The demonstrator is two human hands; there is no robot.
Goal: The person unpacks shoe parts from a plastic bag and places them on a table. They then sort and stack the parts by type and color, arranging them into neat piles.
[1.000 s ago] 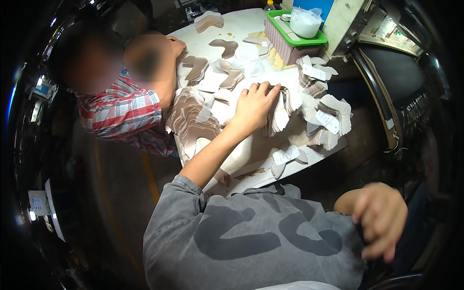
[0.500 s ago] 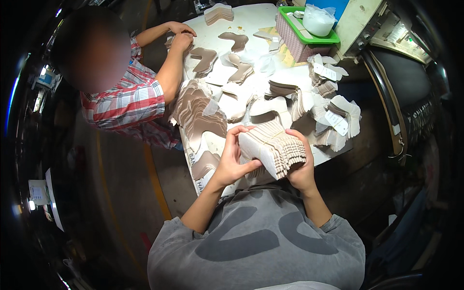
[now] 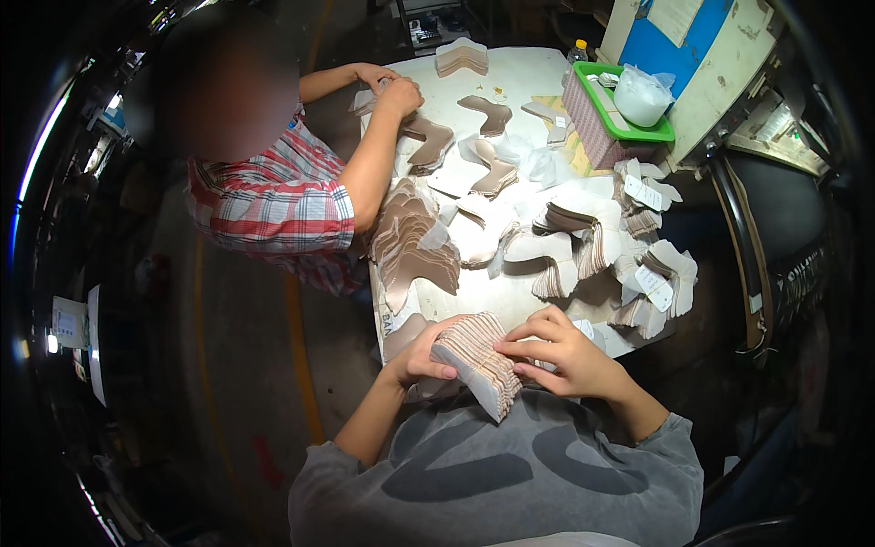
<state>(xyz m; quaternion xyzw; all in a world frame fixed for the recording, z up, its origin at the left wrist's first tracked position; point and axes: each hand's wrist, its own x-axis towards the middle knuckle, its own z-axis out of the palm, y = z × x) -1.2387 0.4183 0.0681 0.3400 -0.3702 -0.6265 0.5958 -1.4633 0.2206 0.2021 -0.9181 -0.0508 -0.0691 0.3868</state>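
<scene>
One bundle of layered pieces (image 3: 474,360) is at the near edge of the white table (image 3: 529,75). Left hand (image 3: 420,358): fingers clasping the bundle. Right hand (image 3: 567,357): fingers bent against its right side; pinch cannot be determined. At the table's far right: one green tray (image 3: 631,134), one white bag (image 3: 643,97) inside.

Stack (image 3: 476,360) in left hand (image 3: 419,356): white and tan stripes
Tray (image 3: 629,133) beyond right hand (image 3: 563,354): bright green
Co-worker's shirt (image 3: 283,214), left of both hands: red-and-white plaid
</scene>
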